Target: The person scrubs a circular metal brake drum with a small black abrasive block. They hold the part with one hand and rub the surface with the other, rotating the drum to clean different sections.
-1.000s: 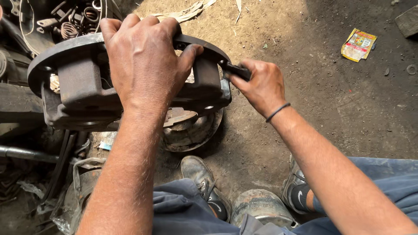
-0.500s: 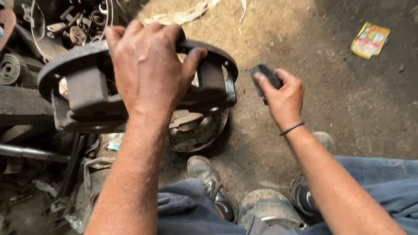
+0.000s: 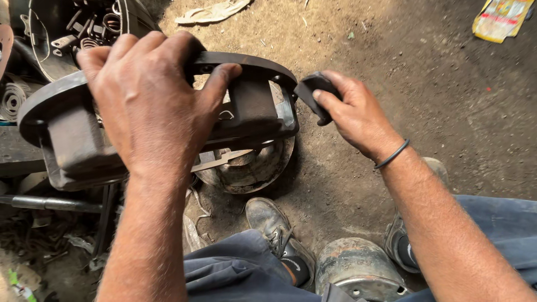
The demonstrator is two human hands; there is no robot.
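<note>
My left hand (image 3: 148, 103) grips the top of a heavy dark metal assembly (image 3: 251, 106), a round plate with two block-shaped pads under it, held up above the dirt ground. My right hand (image 3: 352, 114) holds a small dark flat block (image 3: 313, 92) just to the right of the assembly's rim, close to it. A black band sits on my right wrist. Whether the block touches the rim I cannot tell.
Below the assembly lies a worn metal drum (image 3: 246, 168). A pile of springs and metal parts (image 3: 84, 28) sits at upper left. My shoes (image 3: 274, 229) and a rusty cylinder (image 3: 358, 268) are at the bottom. A yellow wrapper (image 3: 500, 19) lies upper right.
My right hand pulled away from the assembly's right edge with the small dark block, then brought it back toward the rim. My left hand kept its grip.
</note>
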